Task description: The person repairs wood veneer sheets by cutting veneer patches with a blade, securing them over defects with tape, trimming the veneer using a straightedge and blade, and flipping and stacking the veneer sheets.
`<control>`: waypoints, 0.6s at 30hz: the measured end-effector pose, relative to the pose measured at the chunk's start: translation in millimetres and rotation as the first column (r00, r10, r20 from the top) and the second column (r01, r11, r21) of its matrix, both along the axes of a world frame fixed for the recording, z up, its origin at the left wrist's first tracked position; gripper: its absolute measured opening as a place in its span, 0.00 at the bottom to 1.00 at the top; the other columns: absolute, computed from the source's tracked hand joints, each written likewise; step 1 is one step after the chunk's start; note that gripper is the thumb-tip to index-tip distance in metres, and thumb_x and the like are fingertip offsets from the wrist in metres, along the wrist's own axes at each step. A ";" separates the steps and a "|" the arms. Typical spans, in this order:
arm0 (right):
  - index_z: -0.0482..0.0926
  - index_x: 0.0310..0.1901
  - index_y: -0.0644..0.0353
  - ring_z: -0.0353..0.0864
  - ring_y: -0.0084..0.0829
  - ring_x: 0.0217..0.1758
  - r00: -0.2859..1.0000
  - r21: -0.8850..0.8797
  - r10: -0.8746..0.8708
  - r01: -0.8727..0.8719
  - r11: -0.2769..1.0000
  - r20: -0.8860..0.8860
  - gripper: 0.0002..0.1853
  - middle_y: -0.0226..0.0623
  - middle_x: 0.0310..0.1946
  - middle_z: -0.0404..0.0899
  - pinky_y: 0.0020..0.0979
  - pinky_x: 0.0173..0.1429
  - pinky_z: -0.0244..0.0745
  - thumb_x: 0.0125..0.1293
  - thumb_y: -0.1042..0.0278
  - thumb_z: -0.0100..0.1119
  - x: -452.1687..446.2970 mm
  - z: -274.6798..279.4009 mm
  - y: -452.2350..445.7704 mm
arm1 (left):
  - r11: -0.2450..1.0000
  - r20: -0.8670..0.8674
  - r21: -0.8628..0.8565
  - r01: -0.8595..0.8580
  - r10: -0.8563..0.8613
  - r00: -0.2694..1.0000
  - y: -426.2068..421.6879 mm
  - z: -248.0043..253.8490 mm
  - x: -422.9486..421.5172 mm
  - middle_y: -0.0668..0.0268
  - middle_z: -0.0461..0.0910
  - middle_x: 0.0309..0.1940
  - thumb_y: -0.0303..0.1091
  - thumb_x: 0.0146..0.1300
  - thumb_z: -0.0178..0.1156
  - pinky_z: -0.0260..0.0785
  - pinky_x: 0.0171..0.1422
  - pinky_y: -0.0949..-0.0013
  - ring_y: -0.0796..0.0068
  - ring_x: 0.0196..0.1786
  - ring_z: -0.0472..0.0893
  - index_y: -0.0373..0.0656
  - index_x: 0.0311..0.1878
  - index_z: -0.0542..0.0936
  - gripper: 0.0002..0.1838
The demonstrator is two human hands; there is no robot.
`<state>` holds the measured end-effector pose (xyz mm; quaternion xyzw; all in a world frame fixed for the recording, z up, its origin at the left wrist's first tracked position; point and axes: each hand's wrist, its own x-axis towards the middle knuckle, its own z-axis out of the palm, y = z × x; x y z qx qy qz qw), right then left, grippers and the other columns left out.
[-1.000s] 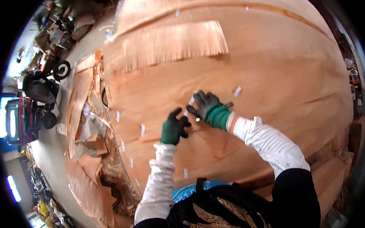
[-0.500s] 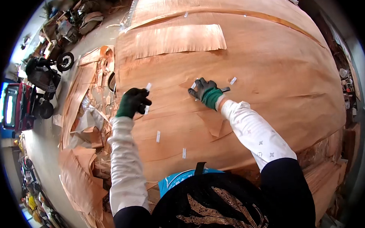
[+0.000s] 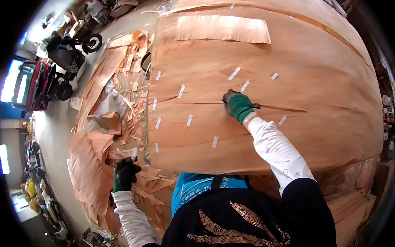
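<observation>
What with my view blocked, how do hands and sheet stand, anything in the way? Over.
Left hand above scraps, white strip held. Right hand at brown sheet, gripping dark-handled tool. Sheet creased, dotted with more white strips. Nothing seen blocking right hand.

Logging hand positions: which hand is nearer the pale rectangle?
Right. The right hand is over the sheet, below the rectangle in view; the left hand is farther, past the sheet's left edge.

white strips [image 3: 181,92] on wood sheet [image 3: 336,118]
</observation>
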<state>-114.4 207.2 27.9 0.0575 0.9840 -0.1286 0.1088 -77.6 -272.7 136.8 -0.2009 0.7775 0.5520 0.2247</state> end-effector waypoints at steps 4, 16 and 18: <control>0.81 0.34 0.57 0.82 0.50 0.39 0.957 -0.027 -0.178 0.177 0.984 -0.228 0.08 0.49 0.32 0.81 0.45 0.44 0.78 0.59 0.64 0.57 21.6 1.8 10.9 | 0.983 0.106 0.078 0.164 -0.171 0.979 -26.9 -15.8 -26.0 0.62 0.83 0.25 0.44 0.68 0.57 0.59 0.17 0.78 0.81 0.13 0.70 0.37 0.47 0.79 0.17; 0.76 0.55 0.64 0.81 0.41 0.47 0.558 0.071 -0.828 0.825 0.560 0.051 0.19 0.50 0.43 0.81 0.36 0.50 0.75 0.62 0.77 0.53 341.7 32.8 -48.6 | 0.495 0.330 0.356 0.793 -0.860 0.389 -42.1 -73.0 -196.6 0.64 0.82 0.24 0.41 0.68 0.56 0.63 0.18 0.76 0.80 0.15 0.72 0.38 0.49 0.79 0.15; 0.75 0.58 0.63 0.78 0.36 0.54 0.642 -0.010 -0.762 0.765 0.643 0.086 0.22 0.48 0.50 0.80 0.34 0.56 0.73 0.61 0.78 0.53 341.2 22.0 -120.0 | 0.459 0.368 0.386 0.800 -0.872 0.323 -45.8 -87.2 -190.4 0.64 0.82 0.24 0.40 0.68 0.56 0.63 0.18 0.76 0.80 0.15 0.72 0.38 0.48 0.79 0.15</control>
